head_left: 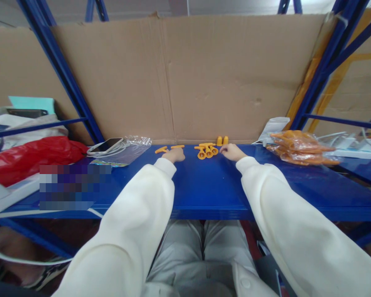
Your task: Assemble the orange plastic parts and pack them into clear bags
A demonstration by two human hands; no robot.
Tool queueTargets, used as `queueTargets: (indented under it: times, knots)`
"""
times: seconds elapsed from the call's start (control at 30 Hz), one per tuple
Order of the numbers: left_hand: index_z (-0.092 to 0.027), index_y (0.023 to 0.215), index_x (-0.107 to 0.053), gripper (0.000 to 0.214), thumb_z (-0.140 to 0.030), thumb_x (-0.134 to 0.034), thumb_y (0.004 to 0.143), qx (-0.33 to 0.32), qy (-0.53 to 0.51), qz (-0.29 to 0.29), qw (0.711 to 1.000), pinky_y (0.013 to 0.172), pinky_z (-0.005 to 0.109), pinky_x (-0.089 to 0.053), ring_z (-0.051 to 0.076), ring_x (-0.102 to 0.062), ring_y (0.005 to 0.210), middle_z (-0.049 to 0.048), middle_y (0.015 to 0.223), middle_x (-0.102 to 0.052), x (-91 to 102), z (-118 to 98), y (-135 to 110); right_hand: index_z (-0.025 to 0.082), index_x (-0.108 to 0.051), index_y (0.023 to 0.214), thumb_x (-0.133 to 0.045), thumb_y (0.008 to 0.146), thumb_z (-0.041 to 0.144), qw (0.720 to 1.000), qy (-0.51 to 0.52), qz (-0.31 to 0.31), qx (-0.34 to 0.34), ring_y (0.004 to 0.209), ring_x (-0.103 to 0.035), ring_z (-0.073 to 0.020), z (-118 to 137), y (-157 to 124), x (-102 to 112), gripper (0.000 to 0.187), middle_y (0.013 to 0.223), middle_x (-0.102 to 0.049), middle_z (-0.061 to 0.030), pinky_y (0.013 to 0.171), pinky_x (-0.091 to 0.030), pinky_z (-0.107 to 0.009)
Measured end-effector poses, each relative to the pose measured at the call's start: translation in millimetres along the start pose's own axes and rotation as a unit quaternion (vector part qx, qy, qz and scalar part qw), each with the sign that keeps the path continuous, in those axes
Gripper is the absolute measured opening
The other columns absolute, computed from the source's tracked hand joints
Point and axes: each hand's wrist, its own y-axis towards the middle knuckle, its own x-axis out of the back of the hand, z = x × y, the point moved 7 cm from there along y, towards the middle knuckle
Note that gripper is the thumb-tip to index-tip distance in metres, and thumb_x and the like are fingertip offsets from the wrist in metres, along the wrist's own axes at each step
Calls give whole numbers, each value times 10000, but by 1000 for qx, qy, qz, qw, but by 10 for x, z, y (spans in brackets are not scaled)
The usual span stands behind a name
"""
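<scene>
My left hand rests at the back of the blue table with its fingers curled; what it holds, if anything, is hidden. Right beside it are a branched orange plastic piece and a thin orange stick-like piece. Farther right, several orange funnel-shaped pieces with stems lie in a cluster, wide mouths facing me. Two small orange caps stand behind them. My right hand is close to these caps, its fingers bent together; I cannot make out anything in them.
Clear bags of orange parts lie on the right, near a white power strip. To the left are a phone with a white cable, a clear plastic bag and a red bag. Cardboard walls the back between blue posts.
</scene>
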Motion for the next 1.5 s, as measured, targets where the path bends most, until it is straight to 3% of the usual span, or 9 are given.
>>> queueTargets:
  times: [0.13, 0.33, 0.53, 0.67, 0.8, 0.93, 1.07, 1.23, 1.5]
  knots:
    - [-71, 1349, -662, 524, -103, -437, 877, 21, 4, 4, 1000, 1219, 601, -311, 355, -565, 1375, 237, 1429, -625, -65, -94, -141, 134, -782, 1079, -490, 882, 57, 1000, 4, -3, 12, 1083, -741, -231, 10, 2, -19, 360, 1093, -793, -125, 993, -530, -276]
    - [-78, 1273, -704, 467, -93, -436, 891, -36, -4, -28, 999, 1096, 383, -489, 296, -633, 1296, 219, 1368, -673, -84, -125, -183, 100, -780, 1097, -493, 882, 39, 1000, 14, 10, 2, 1098, -738, -240, 47, -29, -18, 363, 1100, -789, -153, 1004, -521, -274]
    - [-184, 1103, -780, 362, -151, -462, 934, -119, -70, -97, 986, 1076, 295, -491, 222, -682, 1209, 97, 1193, -771, -58, -265, -118, 103, -784, 1114, -485, 889, 39, 1000, 4, 12, -7, 1116, -732, -231, 63, -47, -1, 380, 1127, -788, -144, 1024, -506, -261]
    - [-204, 1254, -725, 396, -176, -484, 941, -152, -127, -132, 971, 1052, 316, -521, 217, -708, 1138, 71, 1184, -769, -41, -361, -112, 92, -779, 1135, -482, 891, 46, 1000, 6, 16, -8, 1104, -736, -235, 65, -53, -3, 387, 1119, -789, -151, 1015, -513, -267]
    - [-188, 1413, -617, 506, -162, -496, 923, -117, -138, -176, 968, 1113, 349, -487, 235, -640, 1270, 117, 1355, -675, -36, -267, -98, 95, -778, 1128, -489, 889, 46, 1000, 8, 16, -6, 1105, -737, -234, 69, -52, 0, 378, 1112, -790, -151, 1006, -517, -265]
    - [-183, 1511, -508, 567, -246, -499, 948, -54, -121, -128, 983, 1182, 420, -421, 289, -495, 1444, 151, 1597, -467, -166, -71, -37, 96, -777, 1120, -488, 886, 32, 1000, 4, 17, 1, 1110, -738, -233, 85, -53, 4, 378, 1119, -789, -151, 1005, -521, -268]
    - [-233, 1478, -544, 508, -300, -458, 981, -76, -104, -66, 990, 1212, 412, -372, 268, -455, 1476, 102, 1609, -476, -239, -55, -28, 89, -776, 1123, -491, 890, 39, 1000, 4, 19, -1, 1098, -741, -236, 86, -59, 3, 372, 1107, -791, -154, 1008, -524, -273]
    - [-259, 1446, -584, 471, -290, -465, 991, -50, -72, -62, 994, 1173, 452, -413, 296, -525, 1393, 116, 1515, -559, -164, -74, -113, 93, -781, 1107, -492, 897, 44, 1000, 2, 16, 8, 1103, -739, -238, 72, -43, -12, 360, 1108, -790, -157, 1015, -518, -277]
    - [-288, 1448, -538, 457, -246, -444, 1002, -69, -72, -71, 992, 1205, 544, -355, 288, -334, 1529, 81, 1671, -360, -169, -175, -179, 97, -781, 1103, -496, 902, 44, 1000, 0, 19, 6, 1104, -738, -234, 69, -44, -22, 353, 1102, -791, -155, 1010, -515, -273]
